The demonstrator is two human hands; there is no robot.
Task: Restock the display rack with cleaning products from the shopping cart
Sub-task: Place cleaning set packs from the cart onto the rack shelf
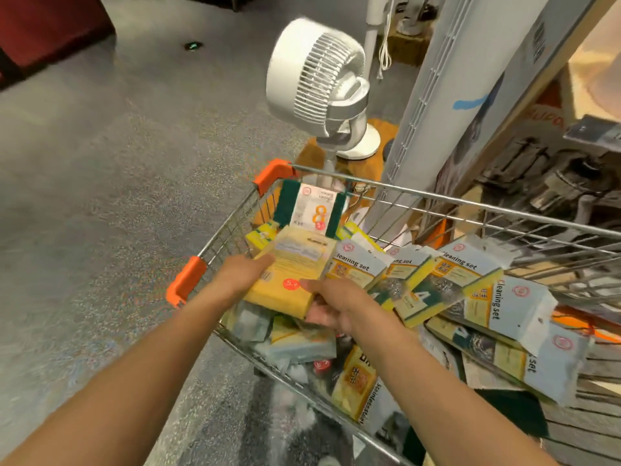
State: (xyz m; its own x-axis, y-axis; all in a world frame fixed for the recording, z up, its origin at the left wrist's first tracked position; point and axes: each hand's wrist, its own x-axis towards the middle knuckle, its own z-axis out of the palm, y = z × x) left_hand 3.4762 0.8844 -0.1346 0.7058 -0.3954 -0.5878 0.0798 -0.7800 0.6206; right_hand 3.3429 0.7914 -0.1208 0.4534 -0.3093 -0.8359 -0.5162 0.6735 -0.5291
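Note:
A wire shopping cart (437, 198) with orange corner guards holds several packs of cleaning products. Both hands hold a yellow sponge pack (295, 267) with a red price sticker, just above the cart's left side. My left hand (242, 270) supports its left edge; its fingers are mostly hidden beneath the pack. My right hand (332, 309) grips the near right corner, thumb on top and fingers underneath. Packs labelled "cleaning set" (453, 280) lie across the cart's middle and right. A green scouring-pad pack (311, 210) stands at the far end.
A white floor fan (319, 85) stands just beyond the cart on a brown base. A tall white rack upright (433, 95) and shelves with boxed goods (537, 163) fill the right side. Grey speckled floor (117, 163) lies open to the left.

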